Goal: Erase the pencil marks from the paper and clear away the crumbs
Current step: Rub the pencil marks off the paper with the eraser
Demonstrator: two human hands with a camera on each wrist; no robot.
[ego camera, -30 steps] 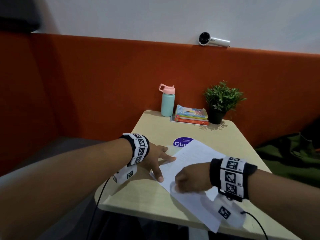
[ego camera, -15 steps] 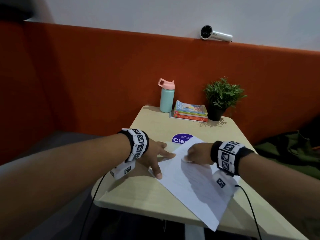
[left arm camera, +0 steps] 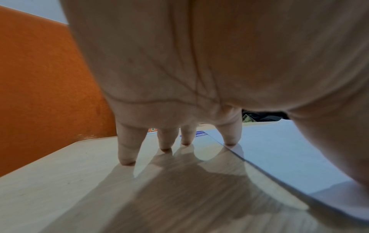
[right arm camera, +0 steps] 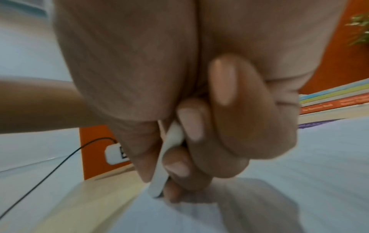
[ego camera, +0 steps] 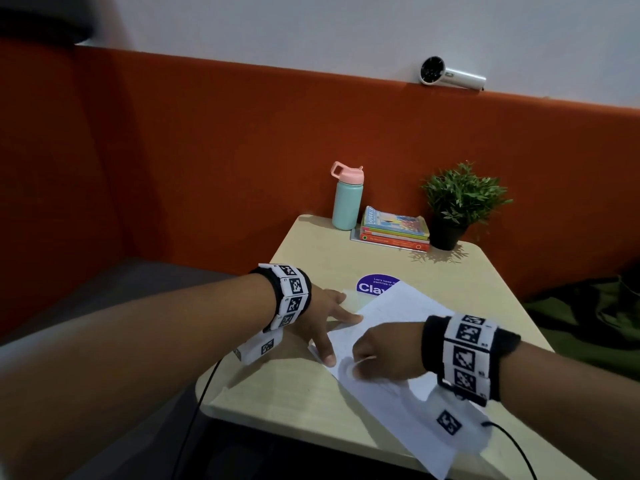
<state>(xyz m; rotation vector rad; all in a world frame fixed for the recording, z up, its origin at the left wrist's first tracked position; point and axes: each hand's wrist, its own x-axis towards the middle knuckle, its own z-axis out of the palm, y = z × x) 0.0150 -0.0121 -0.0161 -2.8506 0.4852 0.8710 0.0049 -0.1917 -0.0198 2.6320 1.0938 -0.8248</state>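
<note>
Right hand (ego camera: 384, 355) grip clenched around a white eraser (right arm camera: 169, 157), its tip on the paper (ego camera: 391, 393) near the sheet's left edge. Paper lies skewed on the worktop (ego camera: 277, 393), overhanging the near edge. Left hand (ego camera: 318, 317) grip released, fingers (left arm camera: 127, 149) spread, index finger and thumb pressing the sheet's left edge.

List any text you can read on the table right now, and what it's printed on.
"Cla": large white letters on the purple round sticker, cut off by the paper.
Small line above it on the sticker: too small to read reliably.
Book stack covers and spines: blurred, unreadable.
Wristband markers: patterns, no words.
</note>
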